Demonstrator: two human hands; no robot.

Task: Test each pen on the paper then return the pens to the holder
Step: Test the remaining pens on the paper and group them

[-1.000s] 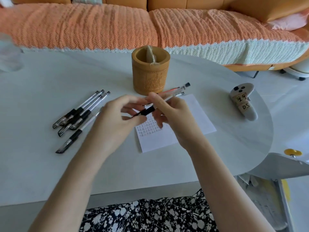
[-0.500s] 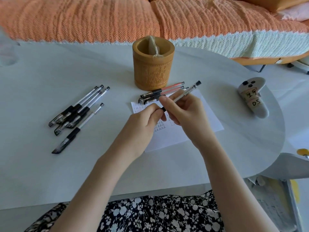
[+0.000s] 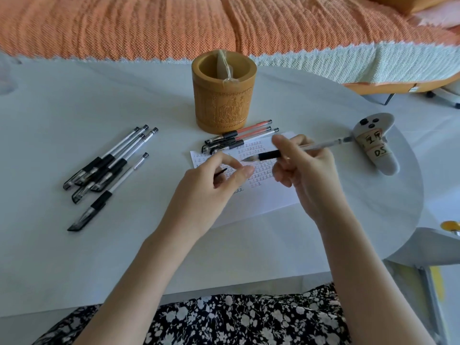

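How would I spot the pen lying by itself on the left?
Start at the round wooden holder on the white table. Left of it lies a bunch of pens. The lone pen lies outside that bunch, on the side nearest the person.

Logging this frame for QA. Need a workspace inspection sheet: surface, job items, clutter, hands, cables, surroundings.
Surface: white table with a rounded right end.
Job's things: paper with rows of written marks lies under the hands. The bamboo holder stands upright behind it with a wrapped item inside. Three pens lie in front of the holder. Several capped pens lie at left.
Clutter: grey controller with taped labels, at right.
Hands: right hand grips an uncapped pen above the paper. Left hand pinches the cap.
Cables: nothing seen.
Surroundings: sofa with an orange cover behind the table.
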